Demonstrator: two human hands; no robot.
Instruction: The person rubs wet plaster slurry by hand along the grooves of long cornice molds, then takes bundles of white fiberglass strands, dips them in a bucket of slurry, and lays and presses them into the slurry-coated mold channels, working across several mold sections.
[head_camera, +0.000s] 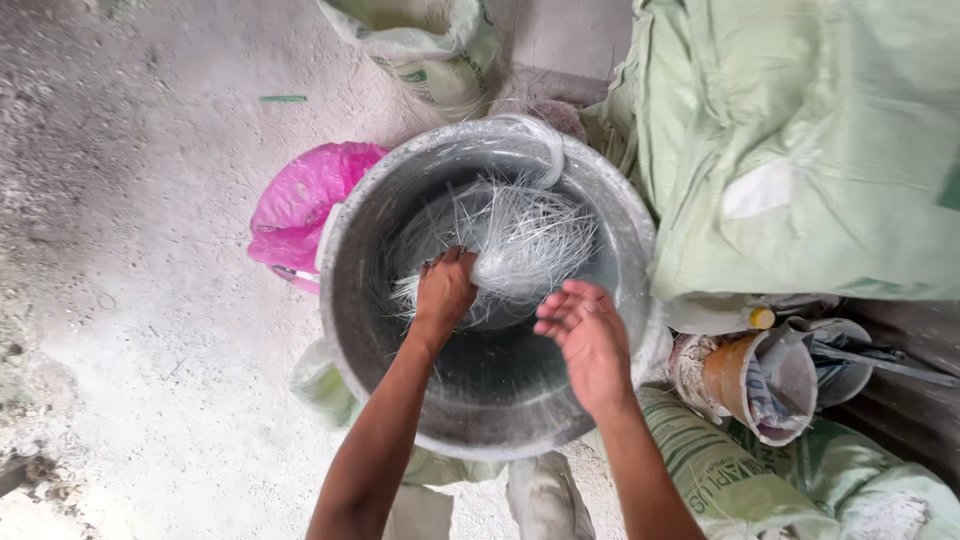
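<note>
A large round metal basin (370, 330) stands in front of me, dusted with white powder. Inside it lies a loose bundle of thin white fibres (520, 235). My left hand (443, 290) is down in the basin with its fingers closed on the near edge of the fibres. My right hand (585, 340) hovers just right of the bundle, palm up, fingers apart and slightly blurred, holding nothing. Both forearms reach in from the bottom edge.
A pink plastic bag (300, 205) lies against the basin's left side. Pale green woven sacks (800, 150) pile up on the right, another sack (430, 45) behind. A small dirty bucket (760, 375) sits at right. The floor (130, 300) is dusty white concrete.
</note>
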